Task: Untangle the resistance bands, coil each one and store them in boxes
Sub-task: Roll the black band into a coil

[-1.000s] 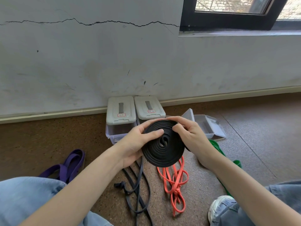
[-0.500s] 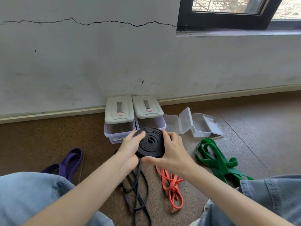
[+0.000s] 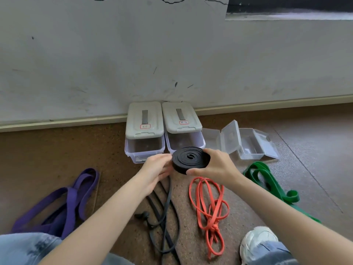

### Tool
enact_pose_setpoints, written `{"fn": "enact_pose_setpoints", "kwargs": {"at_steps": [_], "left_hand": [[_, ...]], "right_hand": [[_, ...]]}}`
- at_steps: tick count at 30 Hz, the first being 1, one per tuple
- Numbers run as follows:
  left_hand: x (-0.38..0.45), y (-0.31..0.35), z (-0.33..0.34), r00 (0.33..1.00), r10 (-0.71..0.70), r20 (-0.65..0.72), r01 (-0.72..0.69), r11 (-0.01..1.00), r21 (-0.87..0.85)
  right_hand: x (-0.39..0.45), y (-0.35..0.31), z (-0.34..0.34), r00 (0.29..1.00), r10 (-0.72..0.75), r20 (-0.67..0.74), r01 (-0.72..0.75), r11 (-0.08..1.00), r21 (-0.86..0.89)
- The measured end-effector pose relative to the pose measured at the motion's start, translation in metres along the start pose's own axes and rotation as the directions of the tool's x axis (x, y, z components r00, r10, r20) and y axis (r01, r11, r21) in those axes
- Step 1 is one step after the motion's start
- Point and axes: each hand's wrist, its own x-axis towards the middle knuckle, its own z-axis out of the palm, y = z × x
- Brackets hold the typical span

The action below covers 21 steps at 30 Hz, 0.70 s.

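Black rubber, wound into a flat spiral, sits at the centre of the frame: the coiled black band is held level between both hands, just in front of the two lidded boxes. The left hand cups its left edge with curled fingers, and the right hand wraps the right edge, thumb along the near side, so each grip is grasping the coil. Behind it, the left lidded box and right lidded box stand side by side against the wall, grey lids on, clear lower parts facing the person. To their right, two clear hinged cases lie open on the floor. At lower left lies a purple band; below the hands a thin dark band trails in loops; right of it an orange band lies tangled and knotted; at right a green band lies folded. A white shoe shows at lower right.
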Motion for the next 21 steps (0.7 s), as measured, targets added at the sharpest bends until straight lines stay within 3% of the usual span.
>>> {"fn": "enact_pose_setpoints", "kwargs": {"at_steps": [2, 4, 6, 8, 11, 13, 15, 18, 21], "left_hand": [[0.032, -0.006, -0.008, 0.993, 0.065, -0.094, -0.05, 0.987, 0.152], [0.066, -0.013, -0.015, 0.961, 0.228, -0.154, -0.143, 0.892, 0.429], [0.102, -0.021, -0.017, 0.922, 0.383, -0.054, -0.237, 0.67, 0.703], [0.135, -0.029, -0.013, 0.883, 0.459, 0.096, -0.323, 0.446, 0.835], [0.177, -0.042, -0.008, 0.877, 0.41, 0.249, -0.343, 0.173, 0.923], [0.197, -0.052, -0.009, 0.897, 0.335, 0.288, -0.324, 0.057, 0.944], [0.206, -0.064, -0.011, 0.893, 0.312, 0.323, -0.343, 0.009, 0.939], [0.205, -0.078, -0.019, 0.853, 0.4, 0.336, -0.417, 0.135, 0.899], [0.203, -0.081, -0.026, 0.822, 0.451, 0.348, -0.467, 0.184, 0.865]], "right_hand": [[0.031, 0.018, 0.005, 0.999, 0.037, 0.01, -0.036, 0.999, -0.032], [0.064, 0.036, 0.011, 0.997, 0.078, 0.013, -0.077, 0.996, -0.051], [0.095, 0.054, 0.021, 0.995, 0.095, 0.014, -0.094, 0.994, -0.051], [0.122, 0.071, 0.034, 0.995, 0.101, 0.016, -0.1, 0.994, -0.037], [0.157, 0.097, 0.054, 0.989, 0.143, 0.04, -0.144, 0.989, 0.017], [0.177, 0.108, 0.067, 0.984, 0.165, 0.061, -0.168, 0.984, 0.053], [0.194, 0.117, 0.081, 0.982, 0.171, 0.076, -0.176, 0.982, 0.062], [0.215, 0.127, 0.105, 0.971, 0.214, 0.107, -0.224, 0.97, 0.092], [0.23, 0.133, 0.129, 0.949, 0.276, 0.153, -0.268, 0.961, -0.069]]}}
